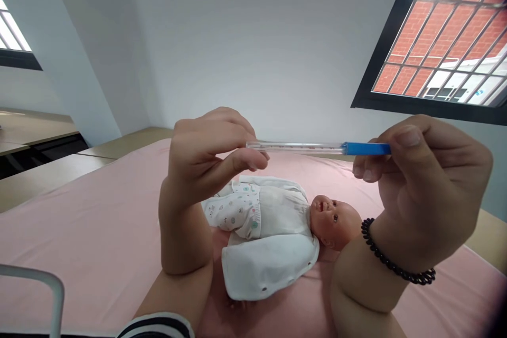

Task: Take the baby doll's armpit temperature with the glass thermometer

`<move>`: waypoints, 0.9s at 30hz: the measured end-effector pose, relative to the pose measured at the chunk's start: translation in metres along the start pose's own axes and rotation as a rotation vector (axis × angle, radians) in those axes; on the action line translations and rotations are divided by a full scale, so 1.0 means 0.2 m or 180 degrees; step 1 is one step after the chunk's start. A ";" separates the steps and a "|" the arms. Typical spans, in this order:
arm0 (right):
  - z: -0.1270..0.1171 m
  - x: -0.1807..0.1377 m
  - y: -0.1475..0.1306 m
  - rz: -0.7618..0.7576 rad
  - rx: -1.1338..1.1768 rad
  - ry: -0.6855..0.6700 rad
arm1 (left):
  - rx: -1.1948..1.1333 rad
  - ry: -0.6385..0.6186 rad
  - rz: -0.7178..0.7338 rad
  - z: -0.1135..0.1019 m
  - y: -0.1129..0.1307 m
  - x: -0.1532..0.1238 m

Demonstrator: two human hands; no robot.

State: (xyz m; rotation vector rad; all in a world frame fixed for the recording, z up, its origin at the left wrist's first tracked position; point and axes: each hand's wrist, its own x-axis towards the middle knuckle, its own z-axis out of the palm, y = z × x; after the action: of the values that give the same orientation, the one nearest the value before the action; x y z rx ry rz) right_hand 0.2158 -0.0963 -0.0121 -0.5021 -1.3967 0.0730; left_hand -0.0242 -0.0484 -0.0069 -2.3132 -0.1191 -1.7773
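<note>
I hold a clear glass thermometer (295, 146) with a blue end level in front of me, between both hands. My left hand (209, 150) pinches its clear tip between thumb and fingers. My right hand (430, 190), with a black beaded bracelet at the wrist, pinches the blue end. Below the hands a baby doll (277, 227) in white printed clothes lies on its back on the pink sheet (87, 232), head to the right.
A white metal rail (47, 282) stands at the lower left corner. Wooden ledges (43, 169) border the bed at the left and far right. A barred window (447, 37) is at the upper right and a white wall lies behind.
</note>
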 end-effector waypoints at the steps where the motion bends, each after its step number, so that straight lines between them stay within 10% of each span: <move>1: 0.00 0.00 0.00 -0.0018 0.0016 -0.0001 | -0.0014 0.0012 -0.0001 0.00 0.00 0.00; 27: 0.01 0.00 0.01 -0.0104 0.0073 -0.0170 | 0.0201 -0.0092 -0.0189 -0.01 0.02 -0.01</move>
State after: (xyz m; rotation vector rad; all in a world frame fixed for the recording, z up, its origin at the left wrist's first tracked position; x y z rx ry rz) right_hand 0.2141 -0.0935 -0.0128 -0.4611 -1.4544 0.0763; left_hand -0.0250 -0.0521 -0.0088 -2.3143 -0.2476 -1.7417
